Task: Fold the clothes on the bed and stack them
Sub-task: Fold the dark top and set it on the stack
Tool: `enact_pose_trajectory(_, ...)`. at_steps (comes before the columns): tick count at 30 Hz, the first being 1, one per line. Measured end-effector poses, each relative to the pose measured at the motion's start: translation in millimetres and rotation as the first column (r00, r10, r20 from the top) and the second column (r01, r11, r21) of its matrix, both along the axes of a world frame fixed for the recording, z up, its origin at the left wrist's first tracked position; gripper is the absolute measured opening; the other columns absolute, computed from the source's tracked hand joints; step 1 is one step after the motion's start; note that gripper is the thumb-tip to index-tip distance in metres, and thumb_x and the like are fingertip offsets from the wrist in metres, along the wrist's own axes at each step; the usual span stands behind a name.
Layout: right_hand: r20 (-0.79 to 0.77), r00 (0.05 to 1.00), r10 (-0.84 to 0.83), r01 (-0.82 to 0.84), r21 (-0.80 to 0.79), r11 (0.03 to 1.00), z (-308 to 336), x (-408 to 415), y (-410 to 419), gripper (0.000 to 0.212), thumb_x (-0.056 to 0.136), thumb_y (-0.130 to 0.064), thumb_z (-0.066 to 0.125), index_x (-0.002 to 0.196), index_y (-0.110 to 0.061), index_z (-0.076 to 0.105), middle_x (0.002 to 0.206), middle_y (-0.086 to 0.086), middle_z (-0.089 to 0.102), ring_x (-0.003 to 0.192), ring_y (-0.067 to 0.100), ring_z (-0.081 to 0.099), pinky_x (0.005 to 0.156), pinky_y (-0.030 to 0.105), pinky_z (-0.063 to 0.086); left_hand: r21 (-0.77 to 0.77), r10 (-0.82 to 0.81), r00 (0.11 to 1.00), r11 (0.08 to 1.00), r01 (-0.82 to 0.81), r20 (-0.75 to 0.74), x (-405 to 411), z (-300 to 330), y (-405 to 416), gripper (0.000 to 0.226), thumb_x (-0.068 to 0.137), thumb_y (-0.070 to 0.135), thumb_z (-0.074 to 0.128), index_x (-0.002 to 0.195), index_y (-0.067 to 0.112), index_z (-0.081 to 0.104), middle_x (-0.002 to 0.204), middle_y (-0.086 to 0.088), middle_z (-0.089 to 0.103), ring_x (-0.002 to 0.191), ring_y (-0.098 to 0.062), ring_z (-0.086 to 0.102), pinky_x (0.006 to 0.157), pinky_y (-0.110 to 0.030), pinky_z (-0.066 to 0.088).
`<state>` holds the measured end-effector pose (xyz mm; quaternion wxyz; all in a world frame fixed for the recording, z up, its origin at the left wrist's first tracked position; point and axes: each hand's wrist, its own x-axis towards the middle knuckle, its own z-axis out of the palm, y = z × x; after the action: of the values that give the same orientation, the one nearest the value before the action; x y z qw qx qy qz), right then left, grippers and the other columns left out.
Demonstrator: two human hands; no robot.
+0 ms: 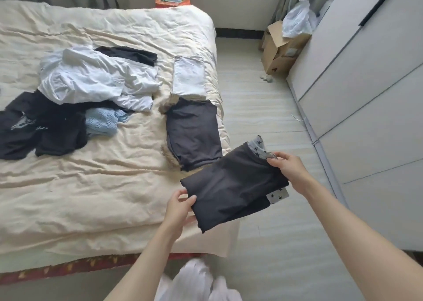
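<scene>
Both hands hold 1 folded black garment point(233, 186) w/ star-print grey trim above the bed's point(91, 186) near-right corner: left hand point(180, 209) grips its near-left edge, right hand point(286, 165) pinches the far-right end by the trim. Folded dark stack point(194, 133) sits just beyond it near the bed's right edge, folded white piece point(188, 75) behind that. Unfolded pile of white point(91, 76), black point(45, 122), light-blue point(103, 120) clothes lies mid-bed, well apart to the left.

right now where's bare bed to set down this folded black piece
Bare sheet lies in front of the left hand, between the dark folded stack and the bed's near edge. The far left is crowded by the unfolded pile; the white folded piece fills the right edge.
</scene>
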<state>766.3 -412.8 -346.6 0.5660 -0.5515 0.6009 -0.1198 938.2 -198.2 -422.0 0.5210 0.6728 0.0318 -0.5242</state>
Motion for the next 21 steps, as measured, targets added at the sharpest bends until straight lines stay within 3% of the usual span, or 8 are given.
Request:
enact_pose_trajectory(3, -0.044, 0.988, 0.149, -0.152, -0.059, 0.987, -1, 40, -55, 0.016, 0.090, -0.008, 0.060, 0.104, -0.013, 0.066, 0.089, 0.000, 0.065, 0.075, 0.010, 0.058, 0.061, 0.017, 0.045, 0.007, 0.144, 0.989, 0.990, -0.144, -0.036, -6, -6, -31, 0.016, 0.095, 0.005, 0.052, 0.111, 0.010, 0.051, 0.107, -0.012, 0.062, 0.085, -0.024, 0.065, 0.062, -0.036, 0.056)
enact_pose_trajectory(6, -0.091, 0.935, 0.344, -0.351, -0.094, 0.931, -3, 88, -100, 0.015, 0.091, -0.010, 0.060, 0.102, -0.019, 0.067, 0.095, 0.005, 0.066, 0.082, 0.015, 0.060, 0.071, 0.023, 0.047, 0.023, 0.324, 0.946, 0.946, -0.323, -0.022, -11, -12, -60, 0.010, 0.095, 0.005, 0.053, 0.100, 0.014, 0.051, 0.104, -0.011, 0.060, 0.084, -0.021, 0.064, 0.060, -0.035, 0.057)
enact_pose_trajectory(11, -0.151, 0.807, 0.570, -0.589, -0.152, 0.794, -26, 182, -173, 0.014, 0.091, -0.019, 0.061, 0.101, -0.027, 0.066, 0.095, 0.000, 0.065, 0.083, 0.011, 0.060, 0.073, 0.021, 0.050, 0.018, 0.566, 0.822, 0.823, -0.568, 0.064, -5, -32, -120, 0.013, 0.094, 0.007, 0.053, 0.099, 0.018, 0.048, 0.108, -0.006, 0.054, 0.102, -0.026, 0.060, 0.055, -0.031, 0.056)
enact_pose_trajectory(14, -0.164, 0.708, 0.687, -0.706, -0.160, 0.690, -55, 238, -208, 0.014, 0.091, -0.020, 0.061, 0.104, -0.026, 0.064, 0.097, 0.001, 0.063, 0.087, 0.016, 0.058, 0.080, 0.027, 0.049, -0.001, 0.664, 0.737, 0.743, -0.669, 0.123, 2, -48, -162, 0.013, 0.095, 0.009, 0.052, 0.099, 0.020, 0.044, 0.107, -0.003, 0.052, 0.103, -0.021, 0.057, 0.059, -0.035, 0.058)
enact_pose_trajectory(16, -0.169, 0.633, 0.756, -0.774, -0.143, 0.617, -78, 272, -227, 0.013, 0.090, -0.020, 0.062, 0.102, -0.026, 0.065, 0.096, 0.002, 0.063, 0.089, 0.017, 0.058, 0.083, 0.031, 0.048, 0.003, 0.729, 0.662, 0.672, -0.740, 0.174, 7, -63, -190, 0.014, 0.096, 0.009, 0.051, 0.099, 0.019, 0.043, 0.106, -0.003, 0.050, 0.096, -0.014, 0.054, 0.053, -0.027, 0.056)
enact_pose_trajectory(18, -0.175, 0.573, 0.801, -0.820, -0.128, 0.558, -102, 299, -243, 0.013, 0.090, -0.020, 0.062, 0.100, -0.026, 0.067, 0.091, -0.001, 0.064, 0.085, 0.015, 0.059, 0.081, 0.029, 0.050, 0.019, 0.774, 0.594, 0.605, -0.796, 0.218, 12, -78, -213, 0.013, 0.096, 0.009, 0.051, 0.101, 0.016, 0.042, 0.102, -0.003, 0.048, 0.085, -0.007, 0.052, 0.047, -0.016, 0.050)
enact_pose_trajectory(21, -0.125, 0.515, 0.848, -0.857, -0.113, 0.503, -136, 330, -256, 0.017, 0.089, -0.015, 0.063, 0.098, -0.028, 0.069, 0.074, -0.014, 0.064, 0.064, -0.003, 0.061, 0.061, 0.011, 0.051, 0.011, 0.818, 0.508, 0.524, -0.851, 0.269, 18, -106, -234, 0.015, 0.096, 0.008, 0.051, 0.095, 0.021, 0.044, 0.096, 0.002, 0.049, 0.081, -0.005, 0.053, 0.051, -0.022, 0.053)
